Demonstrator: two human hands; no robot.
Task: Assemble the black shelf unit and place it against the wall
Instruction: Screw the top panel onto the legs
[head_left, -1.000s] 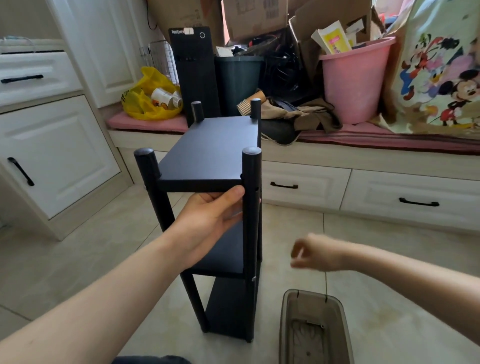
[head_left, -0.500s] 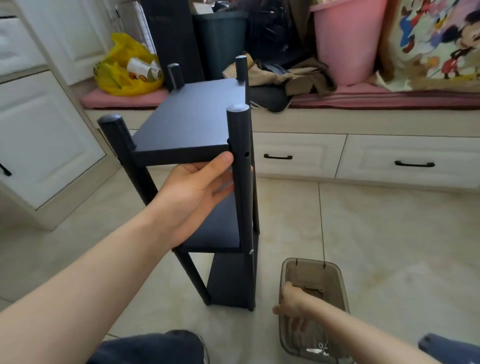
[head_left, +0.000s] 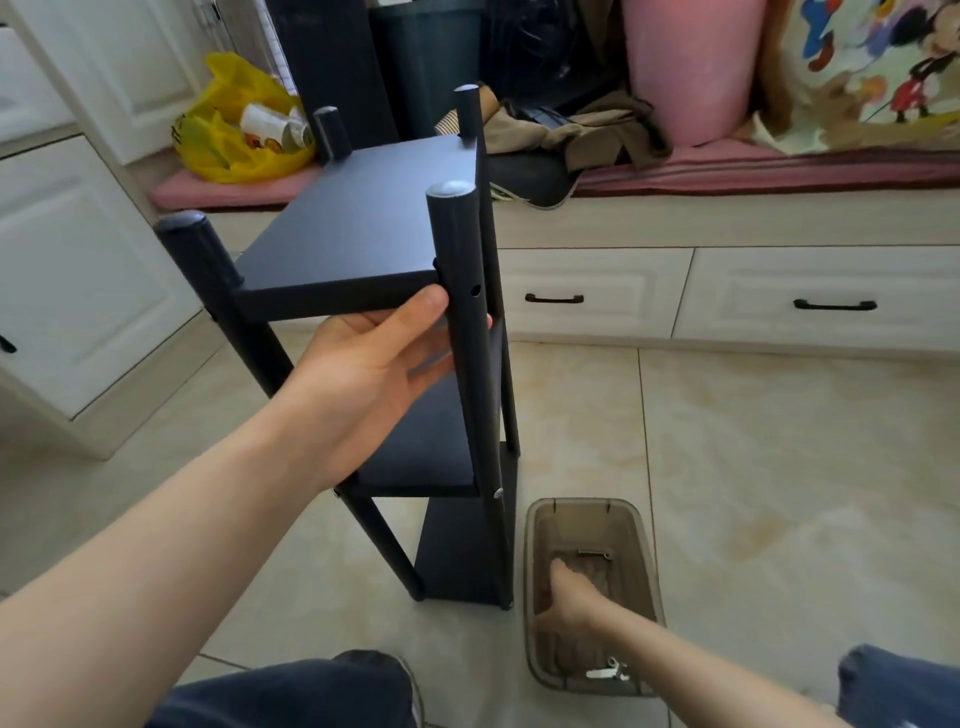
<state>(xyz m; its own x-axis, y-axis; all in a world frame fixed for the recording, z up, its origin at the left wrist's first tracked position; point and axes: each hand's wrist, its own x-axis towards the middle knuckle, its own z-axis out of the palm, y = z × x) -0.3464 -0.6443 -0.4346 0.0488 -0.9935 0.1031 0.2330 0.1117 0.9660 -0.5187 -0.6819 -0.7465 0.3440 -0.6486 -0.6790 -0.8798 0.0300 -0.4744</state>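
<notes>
Bin (head_left: 645, 561) blurs right hand's (head_left: 569, 603) fingers (head_left: 560, 570) — left hand (head_left: 374, 374) grips shelf (head_left: 363, 223).

No writing can be read; print on the cups (head_left: 266, 126) is too blurred

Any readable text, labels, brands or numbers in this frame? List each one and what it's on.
Nothing here can be quoted as readable text.
yellow bag: dark print at its left edge, too blurred to read.
paper cups in that bag: coloured print, too blurred to read.
cartoon fabric: pictures only, no words visible.
black shelf unit and plastic bin: no labels visible.
</notes>
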